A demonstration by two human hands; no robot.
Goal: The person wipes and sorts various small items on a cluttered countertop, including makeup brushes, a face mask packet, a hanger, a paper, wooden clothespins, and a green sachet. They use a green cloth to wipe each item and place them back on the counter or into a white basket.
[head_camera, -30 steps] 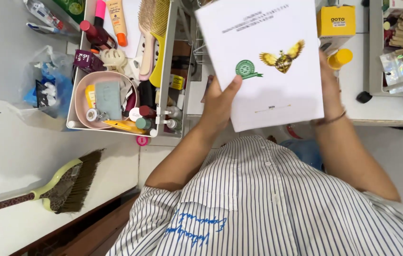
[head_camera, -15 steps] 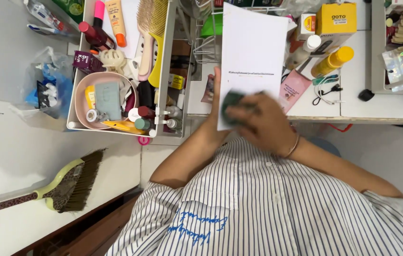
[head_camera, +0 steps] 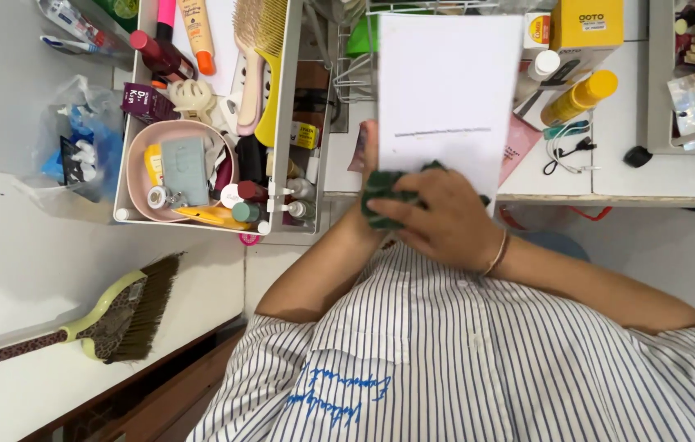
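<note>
While the long-handled broom with dark bristles and a pale green head (head_camera: 114, 315) just lies on the floor at the near left, further right a white wire-sided trolley tray (head_camera: 282, 123) is crammed with stuff — a round pink bowl (head_camera: 136, 164), a yellow-green comb (head_camera: 275, 65), a dark red bottle (head_camera: 153, 51) and an orange-capped tube (head_camera: 197, 33). Right of the tray comes the left hand (head_camera: 368, 176), mostly hidden, thumb up along the left edge of a white paper booklet with one thin line of print (head_camera: 445, 82); it looks to be gripping the booklet, though I can't see the other fingers. The booklet is held upright over the near edge of a white tabletop (head_camera: 650, 176). The right hand (head_camera: 445, 221) is curled around a dark green scrunched cloth (head_camera: 380, 200), pressing it against the booklet's near left corner — a thin bangle sits on that wrist. Further right on the tabletop: a pink flat packet (head_camera: 515, 147), a yellow bottle lying tilted (head_camera: 580, 96) and a yellow cardboard box (head_camera: 589, 33).
</note>
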